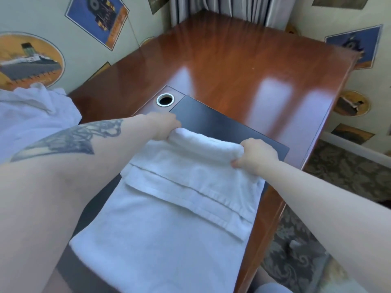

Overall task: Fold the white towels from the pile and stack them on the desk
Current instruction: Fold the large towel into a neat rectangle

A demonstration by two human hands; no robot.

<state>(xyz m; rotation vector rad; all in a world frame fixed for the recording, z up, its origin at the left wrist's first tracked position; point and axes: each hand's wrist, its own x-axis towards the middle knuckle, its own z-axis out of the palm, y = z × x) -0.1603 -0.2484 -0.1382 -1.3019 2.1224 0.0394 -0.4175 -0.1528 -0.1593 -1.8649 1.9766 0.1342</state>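
Evidently mid-fold, both hands hold a tight grip on the far folded edge of the white towel point(179, 199): left hand point(164, 126) and right hand point(257, 154) pinch opposite corners, keeping the edge square. It lies on the black mat point(222, 123) of the table point(243, 60), the unfolded pile point(31, 115) waiting at left.

Just one view here, so we've got nothing overlapping with a second camera. We're looking from head height, forward and steeply down onto the desk point(243, 66), close enough that both forearms run in from the bottom corners, at 7 and 4 o'clock. The lens is wide, so edges bend. The towel point(169, 208) fills the lower middle, near us. Toward 12 o'clock we see the desk's far end and curtains point(222, 7), wallpapered wall point(31, 17) at 10, carpet point(338, 176) at 3.
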